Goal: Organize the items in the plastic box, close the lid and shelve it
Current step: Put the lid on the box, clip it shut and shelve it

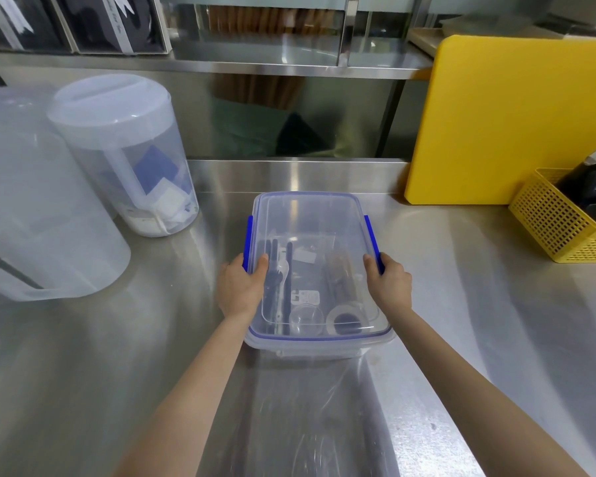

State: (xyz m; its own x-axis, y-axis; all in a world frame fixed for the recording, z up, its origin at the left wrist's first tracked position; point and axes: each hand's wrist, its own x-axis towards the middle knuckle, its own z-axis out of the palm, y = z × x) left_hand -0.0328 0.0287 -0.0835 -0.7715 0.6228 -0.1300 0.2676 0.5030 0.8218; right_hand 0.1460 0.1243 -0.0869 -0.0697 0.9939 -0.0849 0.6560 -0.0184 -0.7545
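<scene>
A clear plastic box [312,218] with its clear lid on and blue side latches sits in the middle of the steel counter. Through the lid I see dark utensils, a white spoon, small packets, a clear cup and a tape roll. My left hand [243,287] grips the box's left side over the blue latch, thumb on the lid. My right hand [389,284] holds the right side at the other latch in the same way. A steel shelf [289,68] runs along the back above the counter.
Two large translucent jugs [38,208] stand at the left, the nearer lidded jug [128,160] holding packets. A yellow cutting board [516,122] leans at the back right, with a yellow mesh basket [561,218] in front of it.
</scene>
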